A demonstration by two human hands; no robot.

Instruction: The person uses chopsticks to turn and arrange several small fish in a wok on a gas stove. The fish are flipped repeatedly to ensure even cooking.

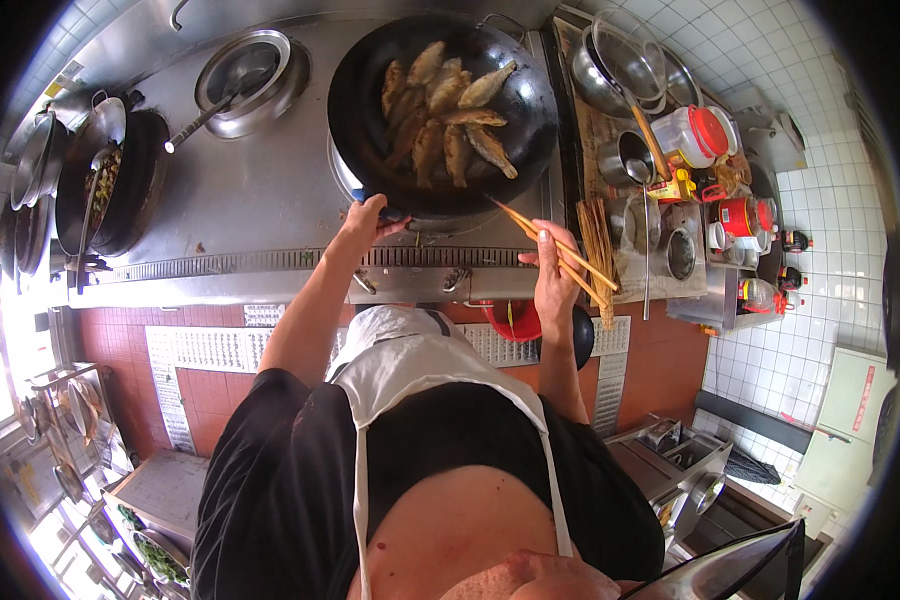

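Observation:
A large dark wok [525, 142] sits on the stove, with several browned whole fish [446, 97] lying in its middle, some overlapping. My left hand [371, 217] is at the wok's near left edge, closed on a dark blue cloth [360, 196] against the rim. Just below the wok's near right edge, my right hand [556, 270] holds a pair of long wooden chopsticks [589, 266]. Their tips point up and left toward the near rim, clear of the fish. A bamboo wok brush [596, 232] lies right beside my right hand.
On the left stand a lidded steel pot [244, 124] with a ladle [195, 127] and another wok [146, 180]. The right counter holds steel bowls [592, 75], a small pot [619, 154], red-lidded jars [709, 131] and a long-handled ladle [646, 247]. A red basin [514, 322] is below the stove edge.

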